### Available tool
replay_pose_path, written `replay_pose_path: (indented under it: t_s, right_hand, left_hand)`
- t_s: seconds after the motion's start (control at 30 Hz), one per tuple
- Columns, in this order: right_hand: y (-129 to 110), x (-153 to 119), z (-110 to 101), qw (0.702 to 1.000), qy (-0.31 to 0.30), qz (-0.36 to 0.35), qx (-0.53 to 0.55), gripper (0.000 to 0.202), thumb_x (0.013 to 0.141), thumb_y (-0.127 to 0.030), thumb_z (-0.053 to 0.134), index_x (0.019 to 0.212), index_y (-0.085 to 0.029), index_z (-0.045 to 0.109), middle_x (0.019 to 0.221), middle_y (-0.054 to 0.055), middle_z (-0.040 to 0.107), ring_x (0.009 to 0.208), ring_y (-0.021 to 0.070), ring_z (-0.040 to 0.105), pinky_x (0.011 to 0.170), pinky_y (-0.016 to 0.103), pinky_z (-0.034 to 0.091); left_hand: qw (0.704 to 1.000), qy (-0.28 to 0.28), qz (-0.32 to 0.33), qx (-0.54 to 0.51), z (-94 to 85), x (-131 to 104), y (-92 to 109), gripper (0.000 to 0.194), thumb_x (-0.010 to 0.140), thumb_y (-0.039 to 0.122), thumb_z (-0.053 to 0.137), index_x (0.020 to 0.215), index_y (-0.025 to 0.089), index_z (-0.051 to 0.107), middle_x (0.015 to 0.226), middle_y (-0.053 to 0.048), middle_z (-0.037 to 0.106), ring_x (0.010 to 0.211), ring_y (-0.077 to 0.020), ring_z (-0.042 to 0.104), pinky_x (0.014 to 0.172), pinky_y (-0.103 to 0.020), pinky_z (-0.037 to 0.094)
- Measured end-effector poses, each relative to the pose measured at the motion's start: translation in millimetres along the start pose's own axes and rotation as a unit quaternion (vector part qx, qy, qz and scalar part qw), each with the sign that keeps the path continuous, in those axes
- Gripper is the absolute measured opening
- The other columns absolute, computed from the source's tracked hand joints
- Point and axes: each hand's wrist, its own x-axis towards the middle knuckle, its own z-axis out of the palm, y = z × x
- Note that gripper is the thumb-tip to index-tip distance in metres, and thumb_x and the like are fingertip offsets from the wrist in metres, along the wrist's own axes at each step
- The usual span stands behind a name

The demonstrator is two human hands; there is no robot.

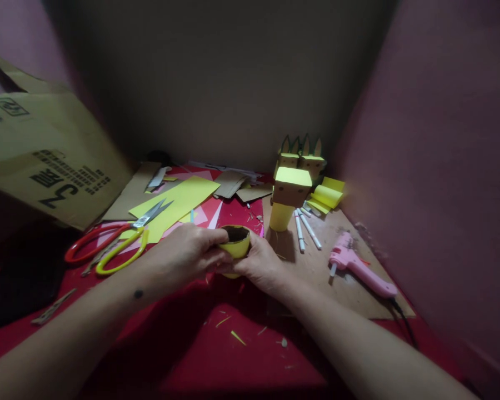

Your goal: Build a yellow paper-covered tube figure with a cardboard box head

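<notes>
Between both hands is a short yellow paper-covered tube with a brown inside, its open end tilted up toward me. My left hand grips its left side, fingers at the rim and wall. On the other side, my right hand is closed around the tube, thumb along its front. Some fingertips are hidden behind the tube. Left of my hands lie scissors with one red and one yellow handle, blades apart, on a yellow paper sheet.
Right of my hands, a cardboard sheet carries a pink glue gun, white markers and a cardboard figure on a yellow base. Similar figures with pointed tops stand behind. A large cardboard box leans at left. Paper scraps litter the red cloth.
</notes>
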Motion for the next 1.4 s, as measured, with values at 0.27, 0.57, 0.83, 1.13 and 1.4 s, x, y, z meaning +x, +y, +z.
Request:
replay_pose_path:
  t_s: [0.27, 0.57, 0.83, 1.13, 1.4]
  right_hand:
    - [-7, -2, -1, 0.999, 0.018, 0.013, -0.039, 0.057, 0.042, -0.008, 0.084, 0.091, -0.022, 0.058, 0.081, -0.003, 0.063, 0.075, 0.0175, 0.057, 0.071, 0.033, 0.049]
    - [5, 4, -1, 0.997, -0.03, -0.058, -0.042, 0.055, 0.044, -0.015, 0.087, 0.09, -0.024, 0.058, 0.089, -0.001, 0.067, 0.086, 0.0235, 0.064, 0.083, 0.041, 0.054]
    - [9, 1, -10, 0.989, 0.036, -0.069, -0.127, 0.078, 0.051, -0.016, 0.082, 0.122, -0.024, 0.049, 0.12, 0.006, 0.062, 0.112, 0.0277, 0.059, 0.094, 0.043, 0.051]
    - [12, 3, -10, 0.992, 0.045, -0.065, -0.097, 0.062, 0.052, -0.018, 0.085, 0.107, -0.024, 0.057, 0.105, 0.003, 0.07, 0.1, 0.0259, 0.065, 0.094, 0.043, 0.051]
    - [-1, -4, -10, 0.992, -0.019, -0.021, 0.126, 0.058, 0.056, -0.016, 0.083, 0.11, -0.021, 0.062, 0.102, 0.004, 0.072, 0.092, 0.0241, 0.069, 0.086, 0.038, 0.053]
  left_hand:
    - [0.98, 0.098, 0.007, -0.174, -18.0, -9, -8, 0.038, 0.078, 0.044, 0.066, 0.108, 0.022, 0.061, 0.059, 0.006, 0.054, 0.052, -0.0129, 0.048, 0.051, -0.025, 0.038]
    - [0.968, 0.059, 0.012, -0.244, 17.4, 10, -20, 0.045, 0.064, 0.029, 0.08, 0.104, 0.019, 0.063, 0.098, -0.005, 0.069, 0.088, -0.024, 0.064, 0.074, -0.033, 0.05]
    - [0.935, 0.121, 0.006, -0.334, 18.8, 12, -27, 0.047, 0.065, 0.033, 0.082, 0.106, 0.019, 0.063, 0.095, -0.003, 0.07, 0.088, -0.0229, 0.065, 0.075, -0.033, 0.052]
    - [0.952, 0.041, 0.03, -0.301, 25.7, 22, -43, 0.047, 0.066, 0.027, 0.081, 0.109, 0.019, 0.065, 0.094, -0.003, 0.071, 0.079, -0.0188, 0.064, 0.067, -0.028, 0.049]
    - [0.893, 0.021, -0.008, -0.449, 13.8, 15, -45, 0.038, 0.081, 0.04, 0.071, 0.109, 0.014, 0.064, 0.064, 0.0, 0.062, 0.047, -0.0082, 0.049, 0.047, -0.022, 0.037]
